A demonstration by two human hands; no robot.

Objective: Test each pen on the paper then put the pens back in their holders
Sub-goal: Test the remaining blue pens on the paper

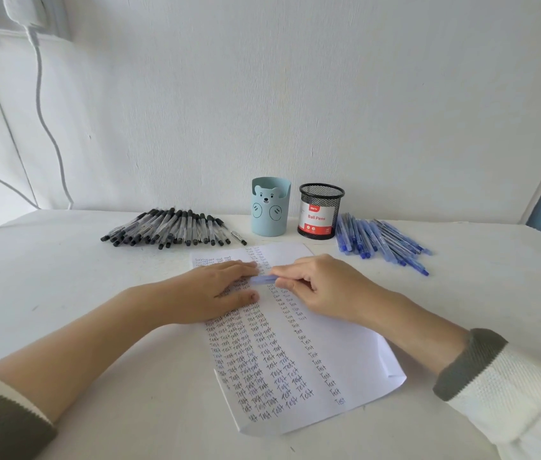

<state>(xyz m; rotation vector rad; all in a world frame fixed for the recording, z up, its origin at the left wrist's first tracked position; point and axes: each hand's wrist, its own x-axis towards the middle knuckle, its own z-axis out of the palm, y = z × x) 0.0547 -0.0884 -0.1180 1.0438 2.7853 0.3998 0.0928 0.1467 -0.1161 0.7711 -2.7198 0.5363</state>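
Lying on the table [63, 293], the paper [345, 343] scrawled with "Test" sits before heaps of black pens [169, 227], left, and blue pens [378, 240], right. Between the heaps stand a bear holder [269, 207], its inside hidden, and a mesh holder [322, 197] containing a "Ball Pens" pack [316, 220]. The left hand [216, 293] presses flat on the sheet; the right hand [322, 287] grips a blue pen [264, 279] in curled fingers.

Single view, taken from a head-worn wide-angle camera, aimed forward and down. The table [63, 293] is seen from close above its near edge; the paper [295, 346] is centred low, the wall [295, 94] faced straight on behind.
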